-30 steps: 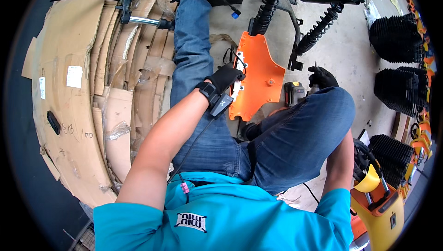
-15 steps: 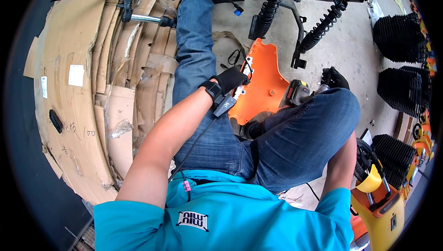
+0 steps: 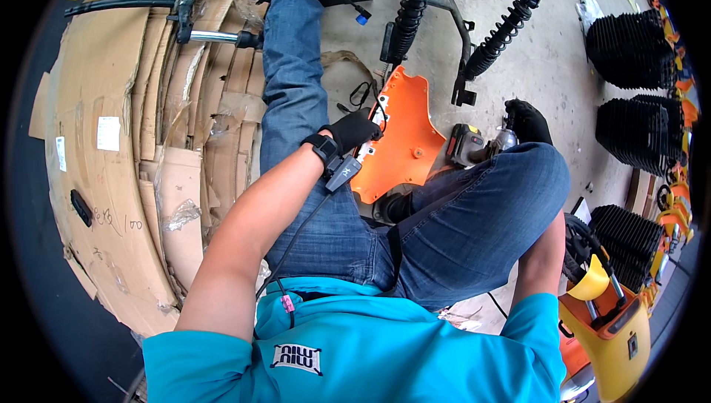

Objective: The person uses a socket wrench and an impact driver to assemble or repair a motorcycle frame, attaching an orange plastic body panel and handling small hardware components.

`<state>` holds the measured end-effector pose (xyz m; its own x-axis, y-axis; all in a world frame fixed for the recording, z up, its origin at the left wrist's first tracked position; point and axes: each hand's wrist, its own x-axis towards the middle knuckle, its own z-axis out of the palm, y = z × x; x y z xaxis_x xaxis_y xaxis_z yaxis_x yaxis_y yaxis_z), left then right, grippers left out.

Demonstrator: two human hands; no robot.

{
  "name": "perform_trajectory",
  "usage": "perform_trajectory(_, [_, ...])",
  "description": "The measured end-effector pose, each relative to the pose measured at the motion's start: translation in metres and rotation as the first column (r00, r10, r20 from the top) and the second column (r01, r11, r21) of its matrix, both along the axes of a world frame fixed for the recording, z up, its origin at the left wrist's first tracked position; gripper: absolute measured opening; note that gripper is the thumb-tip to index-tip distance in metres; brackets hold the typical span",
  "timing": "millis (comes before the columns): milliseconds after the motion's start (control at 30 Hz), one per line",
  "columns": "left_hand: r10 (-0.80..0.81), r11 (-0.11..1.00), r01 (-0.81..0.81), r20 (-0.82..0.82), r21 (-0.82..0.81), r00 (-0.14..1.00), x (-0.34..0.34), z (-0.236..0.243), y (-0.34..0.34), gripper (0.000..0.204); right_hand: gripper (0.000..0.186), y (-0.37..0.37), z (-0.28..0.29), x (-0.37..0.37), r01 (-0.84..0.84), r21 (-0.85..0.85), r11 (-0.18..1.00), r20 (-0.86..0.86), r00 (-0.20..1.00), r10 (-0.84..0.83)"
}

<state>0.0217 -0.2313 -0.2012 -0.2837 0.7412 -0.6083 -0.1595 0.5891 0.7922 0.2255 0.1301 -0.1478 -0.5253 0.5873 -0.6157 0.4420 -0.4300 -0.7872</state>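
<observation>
Landmark: orange panel (image 3: 411,125), ×1, directly right of the left grip; long axis runs away from the wearer, far end leaning right. Left hand (image 3: 354,131) is nearer, at the panel's left edge; grip narrow, apparently holding that edge. Right hand (image 3: 527,122) well right of panel, fingers curled beside power tool (image 3: 466,148) (×1); cannot tell whether it holds it. Spring shocks (image 3: 502,37): ×2, beyond panel. Black ribbed stacks (image 3: 629,133): ×3, far right of panel.
</observation>
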Motion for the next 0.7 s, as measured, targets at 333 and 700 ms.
perform_trajectory(333, [-0.229,0.944,0.288,-0.31,0.159,0.923,-0.005,-0.012,-0.005,0.021,0.019,0.0,-0.012,0.004,0.08,-0.098,0.992,-0.066,0.994,-0.086])
perform_trajectory(700, [-0.224,0.947,0.266,-0.221,0.183,0.949,-0.006,-0.024,-0.012,0.016,0.021,-0.001,-0.018,0.0,0.039,-0.147,0.988,-0.098,0.994,-0.054])
